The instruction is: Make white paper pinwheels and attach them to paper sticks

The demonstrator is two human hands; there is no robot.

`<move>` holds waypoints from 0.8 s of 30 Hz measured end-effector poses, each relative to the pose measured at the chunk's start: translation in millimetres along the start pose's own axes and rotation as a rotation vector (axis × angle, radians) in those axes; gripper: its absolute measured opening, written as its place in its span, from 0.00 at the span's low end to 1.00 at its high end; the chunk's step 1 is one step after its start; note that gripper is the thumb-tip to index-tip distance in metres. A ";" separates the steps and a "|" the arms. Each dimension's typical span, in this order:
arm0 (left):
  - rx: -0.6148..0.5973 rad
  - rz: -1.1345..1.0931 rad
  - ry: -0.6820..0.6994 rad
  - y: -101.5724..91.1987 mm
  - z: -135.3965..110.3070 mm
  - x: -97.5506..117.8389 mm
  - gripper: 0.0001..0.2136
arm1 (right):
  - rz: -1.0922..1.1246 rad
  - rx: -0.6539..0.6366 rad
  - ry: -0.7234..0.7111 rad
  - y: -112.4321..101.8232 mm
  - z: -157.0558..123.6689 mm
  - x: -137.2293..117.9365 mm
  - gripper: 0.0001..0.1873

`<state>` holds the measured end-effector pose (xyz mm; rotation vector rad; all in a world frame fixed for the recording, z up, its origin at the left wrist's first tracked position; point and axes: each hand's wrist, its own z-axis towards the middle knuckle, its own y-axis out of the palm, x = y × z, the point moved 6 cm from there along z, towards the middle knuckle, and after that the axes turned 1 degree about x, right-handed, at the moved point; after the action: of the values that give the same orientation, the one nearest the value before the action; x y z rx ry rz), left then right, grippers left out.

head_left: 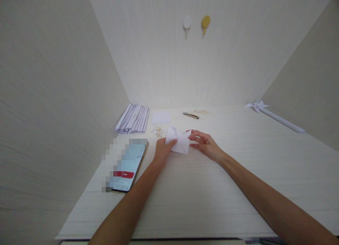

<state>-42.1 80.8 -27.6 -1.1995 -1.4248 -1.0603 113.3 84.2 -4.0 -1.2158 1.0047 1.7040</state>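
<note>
A small white sheet of paper (pixel 180 145) with slits and a curled-over corner is held just above the table. My left hand (pixel 164 149) grips its left side, thumb pressed on top and the other fingers hidden underneath. At the paper's right edge is my right hand (pixel 203 143), its fingers apart and slightly bent, the fingertips at or very near the raised corner; firm contact cannot be made out. Just behind my left hand lies a small heap of gold-and-white pieces (pixel 158 130), too small to name. Flat white square paper (pixel 161 117) lies beyond it.
Rolled white paper sticks (pixel 134 118) are stacked at back left, with a lit phone (pixel 129 167) in front. Thread snips (pixel 190 115) lie near the back wall. A paper pinwheel on a stick (pixel 280 120) rests along the right wall. Two pin-shaped hooks (pixel 206 22) are mounted above.
</note>
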 end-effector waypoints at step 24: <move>-0.101 0.162 0.129 13.8 -10.5 7.4 0.13 | -0.400 0.202 0.019 1.3 3.3 6.7 0.10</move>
<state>-27.5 73.6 -18.1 -1.2722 -1.1664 -1.0870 109.5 87.8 -9.5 -1.2071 0.8528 1.2531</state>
